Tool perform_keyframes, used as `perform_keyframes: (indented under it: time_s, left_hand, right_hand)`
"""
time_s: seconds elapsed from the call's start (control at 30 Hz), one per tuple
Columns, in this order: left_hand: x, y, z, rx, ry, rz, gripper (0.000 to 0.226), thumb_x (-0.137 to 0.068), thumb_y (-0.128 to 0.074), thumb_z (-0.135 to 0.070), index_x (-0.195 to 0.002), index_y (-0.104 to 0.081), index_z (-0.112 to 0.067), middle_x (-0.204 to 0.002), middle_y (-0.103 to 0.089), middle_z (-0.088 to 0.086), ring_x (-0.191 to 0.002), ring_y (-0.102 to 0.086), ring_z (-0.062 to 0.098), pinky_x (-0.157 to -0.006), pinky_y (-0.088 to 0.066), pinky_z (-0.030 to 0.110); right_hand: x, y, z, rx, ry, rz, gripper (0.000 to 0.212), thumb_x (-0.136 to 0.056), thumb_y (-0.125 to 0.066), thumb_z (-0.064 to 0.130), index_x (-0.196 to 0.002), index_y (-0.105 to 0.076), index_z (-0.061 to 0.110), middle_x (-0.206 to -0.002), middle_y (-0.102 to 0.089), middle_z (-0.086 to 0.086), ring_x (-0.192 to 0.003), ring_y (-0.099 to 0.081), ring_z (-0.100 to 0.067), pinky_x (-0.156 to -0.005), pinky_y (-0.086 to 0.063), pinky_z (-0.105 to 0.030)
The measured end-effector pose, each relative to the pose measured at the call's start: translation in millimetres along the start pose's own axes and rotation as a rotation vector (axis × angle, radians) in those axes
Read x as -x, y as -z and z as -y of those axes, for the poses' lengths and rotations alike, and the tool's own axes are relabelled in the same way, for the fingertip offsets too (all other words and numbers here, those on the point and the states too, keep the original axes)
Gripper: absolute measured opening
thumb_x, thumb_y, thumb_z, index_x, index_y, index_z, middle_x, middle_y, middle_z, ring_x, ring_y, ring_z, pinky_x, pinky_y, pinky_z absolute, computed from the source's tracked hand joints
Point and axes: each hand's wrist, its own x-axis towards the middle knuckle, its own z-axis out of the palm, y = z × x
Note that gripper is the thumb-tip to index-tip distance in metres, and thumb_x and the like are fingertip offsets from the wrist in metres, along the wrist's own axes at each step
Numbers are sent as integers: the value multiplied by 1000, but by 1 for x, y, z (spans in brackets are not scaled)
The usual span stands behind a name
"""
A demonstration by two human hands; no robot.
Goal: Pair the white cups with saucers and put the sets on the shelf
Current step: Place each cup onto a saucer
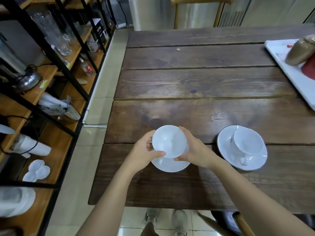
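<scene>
A white cup (pixel 169 142) is held between both hands just above a white saucer (pixel 170 165) on the dark wooden table (pixel 196 82). My left hand (pixel 144 153) grips its left side with the thumb on the near rim. My right hand (pixel 192 148) cups its right side. Whether the cup touches the saucer is unclear. To the right, a second white cup (pixel 248 142) stands on its saucer (pixel 223 142), handle toward me. The wooden shelf unit (pixel 56 143) with a black frame runs along the left.
The shelves hold glass jars (pixel 51 31), a metal kettle (pixel 27 80), a bottle (pixel 87 67), wrapped bundles (pixel 56 106) and small white dishes (pixel 36 171). A white tray (pixel 296 77) with a gold object (pixel 300 50) sits at the table's right edge. A chair (pixel 201 7) stands at the far side.
</scene>
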Motion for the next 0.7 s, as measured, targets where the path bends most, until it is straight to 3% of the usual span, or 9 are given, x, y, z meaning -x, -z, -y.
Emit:
perform_keyframes:
  time_s: [0.13, 0.23, 0.33, 0.4, 0.47, 0.57, 0.7]
  left_hand:
    - [1, -1, 4, 16, 20, 14, 62, -73, -78, -17, -119, -45, -41, -126, -54, -9, -118, -52, 15, -97, -49, 34]
    - [0, 0, 5, 2, 30, -10, 57, -77, -74, -30, -127, -48, -31, -129, -55, -6, -120, -52, 15, -96, -47, 32]
    - [-4, 1, 2, -38, 64, -153, 57, -83, -65, -40, -133, -46, -22, -133, -52, -4, -120, -50, 14, -91, -41, 25]
    - [-7, -1, 2, -41, 148, -252, 63, -85, -59, -47, -138, -41, -19, -138, -49, 0, -121, -49, 18, -92, -41, 28]
    - [-11, -4, 2, 42, 259, -268, 68, -84, -56, -54, -139, -37, -19, -131, -50, -1, -114, -51, 20, -87, -49, 33]
    - [-13, -13, 4, 190, 389, -239, 59, -85, -55, -53, -131, -43, -18, -117, -49, -3, -99, -51, 20, -59, -52, 31]
    - [-17, -19, 8, 210, 404, -238, 34, -89, -55, -45, -110, -50, -20, -111, -53, 1, -99, -52, 21, -71, -52, 39]
  right_hand:
    - [1, 3, 3, 86, -12, 11, 84, -72, -74, 19, -136, -22, 36, -120, -35, 22, -110, -34, -8, -110, -27, -48]
    - [1, 10, -6, 163, -39, 36, 82, -71, -68, 17, -136, -24, 41, -126, -42, 13, -120, -34, -17, -108, -22, -44]
    - [4, 11, -17, -133, -93, -119, 62, -77, -60, 12, -127, -42, 43, -129, -48, 12, -127, -39, -19, -107, -31, -40]
    - [7, 9, -16, -429, -228, -335, 39, -87, -56, 19, -126, -51, 23, -126, -54, 6, -120, -49, -17, -97, -37, -32]
    - [7, 4, -18, -530, -381, -416, 36, -89, -52, 42, -113, -55, 15, -112, -60, 4, -104, -55, -16, -90, -42, -33]
    - [8, -8, -23, -475, -471, -346, 42, -87, -48, 56, -95, -55, 15, -92, -59, 4, -86, -55, -17, -83, -45, -37]
    - [2, -16, -19, -475, -420, -261, 54, -91, -37, 56, -97, -63, 9, -91, -63, -2, -78, -56, -13, -65, -44, -28]
